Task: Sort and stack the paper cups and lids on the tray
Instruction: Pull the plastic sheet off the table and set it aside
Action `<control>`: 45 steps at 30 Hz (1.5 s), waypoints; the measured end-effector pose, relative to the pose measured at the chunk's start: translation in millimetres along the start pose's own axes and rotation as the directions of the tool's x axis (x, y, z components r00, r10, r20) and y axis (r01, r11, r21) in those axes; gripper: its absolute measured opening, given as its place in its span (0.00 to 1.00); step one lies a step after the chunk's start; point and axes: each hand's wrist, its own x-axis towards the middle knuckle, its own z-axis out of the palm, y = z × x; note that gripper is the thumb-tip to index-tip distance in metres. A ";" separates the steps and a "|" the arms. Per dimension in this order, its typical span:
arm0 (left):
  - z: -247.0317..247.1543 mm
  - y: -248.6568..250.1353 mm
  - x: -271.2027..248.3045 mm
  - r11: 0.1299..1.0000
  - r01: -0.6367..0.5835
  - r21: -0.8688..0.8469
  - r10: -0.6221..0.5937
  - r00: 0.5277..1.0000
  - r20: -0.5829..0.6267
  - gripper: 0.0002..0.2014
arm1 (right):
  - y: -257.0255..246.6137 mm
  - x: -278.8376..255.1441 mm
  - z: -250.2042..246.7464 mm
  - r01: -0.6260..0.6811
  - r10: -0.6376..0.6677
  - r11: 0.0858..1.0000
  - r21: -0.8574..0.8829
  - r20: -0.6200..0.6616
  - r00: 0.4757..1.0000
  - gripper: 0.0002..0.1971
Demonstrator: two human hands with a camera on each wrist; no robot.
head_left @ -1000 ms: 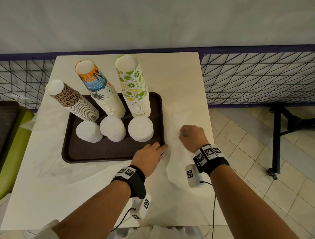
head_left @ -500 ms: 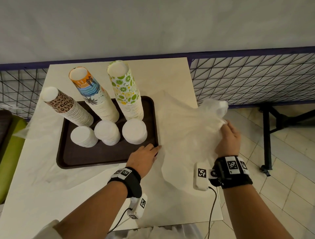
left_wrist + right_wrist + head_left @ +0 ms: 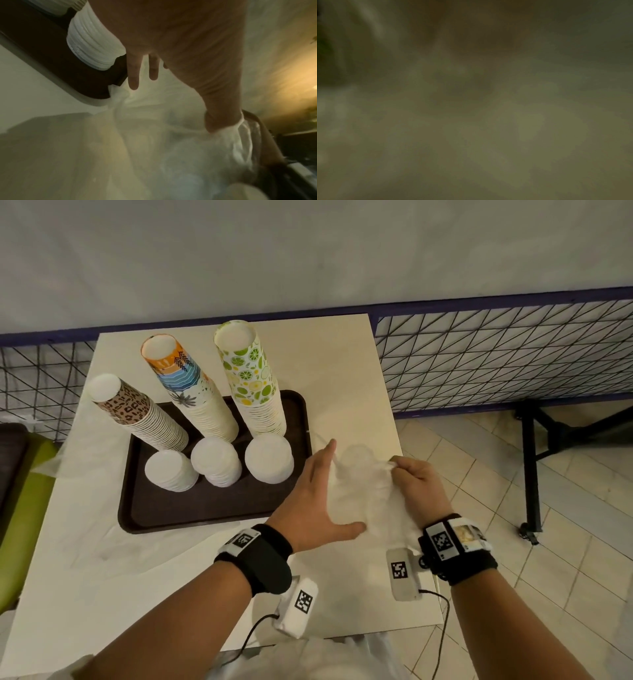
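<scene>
A dark brown tray [image 3: 191, 510] holds three tall cup stacks: leopard print [image 3: 137, 412], orange and blue [image 3: 191, 392], lime print [image 3: 253, 381]. In front of them stand three white lid stacks [image 3: 169, 470], [image 3: 215, 462], [image 3: 269, 458]. To the right of the tray, a crumpled clear plastic bag [image 3: 363, 487] sits between my hands. My left hand [image 3: 315, 498] lies against it with fingers straight and thumb spread. My right hand [image 3: 414, 487] grips the bag's bunched top. The left wrist view shows straight fingers [image 3: 133, 73] over the bag [image 3: 171, 148], beside a lid stack [image 3: 92, 44]. The right wrist view is dark and blurred.
A second thin plastic sheet [image 3: 85, 542] lies flat on the white table, left of and below the tray. The table's right edge [image 3: 407, 491] runs just under my right hand, with tiled floor beyond. A wire mesh fence [image 3: 496, 354] runs behind. A green seat [image 3: 24, 508] is at left.
My right hand lifted the bag out to the right, then brought it back bunched up towards the left hand. My left hand left the tray's corner and spread against the bag.
</scene>
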 end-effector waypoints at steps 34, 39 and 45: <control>-144.8 -144.8 -190.1 0.835 0.534 -0.136 -0.532 0.719 -0.446 0.16 | 10.5 -34.9 278.0 0.332 -0.039 0.844 -0.422 0.569 0.821 0.19; -201.9 -194.7 -232.0 0.695 0.714 0.088 -0.625 0.660 -0.416 0.28 | 25.3 -17.5 349.1 0.529 -0.018 0.580 -0.620 0.639 0.769 0.21; -281.5 -245.2 -205.9 0.636 0.666 0.389 -0.550 0.745 -0.377 0.71 | 32.4 -0.3 414.1 0.587 0.015 0.386 -0.711 0.641 0.767 0.21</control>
